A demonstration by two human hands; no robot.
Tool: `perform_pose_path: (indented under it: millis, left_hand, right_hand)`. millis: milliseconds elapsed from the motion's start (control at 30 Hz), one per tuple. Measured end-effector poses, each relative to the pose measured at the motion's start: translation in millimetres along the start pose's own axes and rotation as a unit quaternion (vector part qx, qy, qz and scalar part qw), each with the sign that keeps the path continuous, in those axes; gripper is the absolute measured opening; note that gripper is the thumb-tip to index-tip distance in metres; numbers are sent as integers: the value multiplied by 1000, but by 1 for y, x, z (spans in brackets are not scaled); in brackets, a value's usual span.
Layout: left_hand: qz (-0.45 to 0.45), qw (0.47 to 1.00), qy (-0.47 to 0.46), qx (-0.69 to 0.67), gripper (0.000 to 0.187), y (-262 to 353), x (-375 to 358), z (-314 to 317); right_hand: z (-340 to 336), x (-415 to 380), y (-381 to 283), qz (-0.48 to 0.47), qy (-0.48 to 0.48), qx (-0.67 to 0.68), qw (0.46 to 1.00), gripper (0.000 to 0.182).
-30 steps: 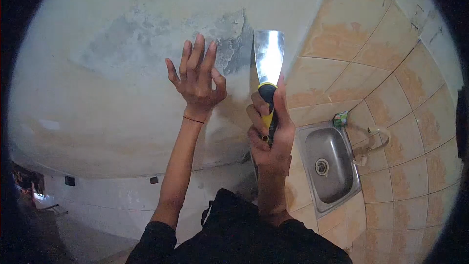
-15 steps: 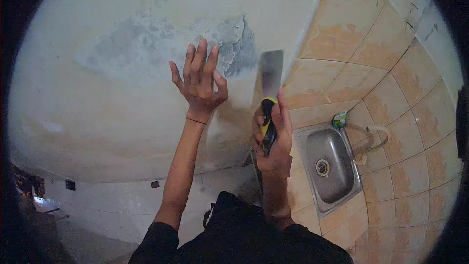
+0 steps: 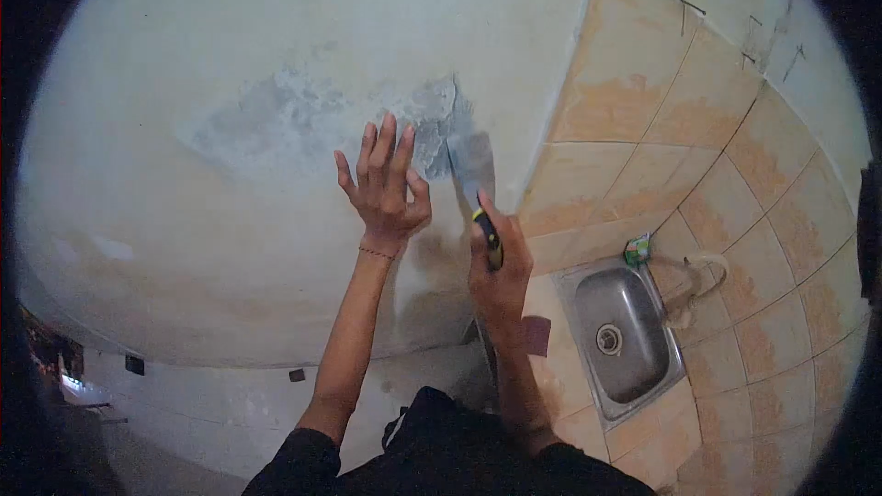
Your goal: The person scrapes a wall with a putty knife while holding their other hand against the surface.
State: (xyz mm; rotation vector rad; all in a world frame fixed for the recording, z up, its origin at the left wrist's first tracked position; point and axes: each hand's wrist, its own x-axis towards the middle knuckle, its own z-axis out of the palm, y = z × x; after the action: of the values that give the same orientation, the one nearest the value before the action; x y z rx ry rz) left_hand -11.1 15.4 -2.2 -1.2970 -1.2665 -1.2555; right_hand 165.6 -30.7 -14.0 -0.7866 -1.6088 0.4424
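My left hand [image 3: 388, 197] lies against the painted wall [image 3: 230, 248] with its fingers spread and nothing in it. Its fingertips overlap the lower edge of a rough grey patch [image 3: 276, 119] where the paint has come off. To its right, my right hand [image 3: 501, 266] is wrapped round the black and yellow handle of a putty knife [image 3: 474, 165]. The broad metal blade points up and meets the right end of the patch, beside a ragged edge of peeling paint [image 3: 444, 115].
A tiled wall [image 3: 634, 170] starts right of the painted one. Below it, a steel sink [image 3: 625, 331] is set in a tiled counter, with a faucet [image 3: 707, 266] and a small green packet [image 3: 637, 248] at its edge. A dark reddish piece [image 3: 537, 335] lies on the counter by my right wrist.
My right hand has moved the putty knife left, bringing its blade onto the right end of the grey patch. My left hand stays spread on the wall. The view has shifted slightly.
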Motion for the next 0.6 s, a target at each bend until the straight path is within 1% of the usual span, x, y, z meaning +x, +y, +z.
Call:
perform_pose_path:
  millis: [33,100,133,167,267,367,400,467,567,600]
  left_hand:
    - [2,1000,4,2,56,-1,0,1]
    - [2,1000,2,4,56,-2,-1,-1]
    - [0,1000,-2,5,56,0,0,-2]
    - [-2,1000,-4,7,56,0,1,-2]
    - [-7,1000,-3,6,55,0,-2,0]
    - [0,1000,-6,23,54,1,0,-2]
    - [2,1000,-2,21,54,0,0,-1]
    - [4,1000,2,20,54,-1,-1,-1]
    - [3,1000,12,14,54,2,2,-1]
    - [1,1000,9,18,54,2,0,-1]
  right_hand:
    - [7,-5,10,-4,17,16,1000,38]
    - [6,-15,11,81,3,100,992,40]
    - [0,-17,4,166,-29,167,971,42]
    - [-4,-17,-1,248,-62,232,939,43]
    - [-4,-19,16,298,-74,355,883,46]
    - [-4,-20,35,321,-113,429,837,49]
    - [-1,-20,39,327,-108,508,790,49]
    - [4,-22,41,336,-95,651,674,49]
    - [-1,-11,33,362,-102,746,550,46]
    - [-4,-6,24,353,-104,776,512,39]
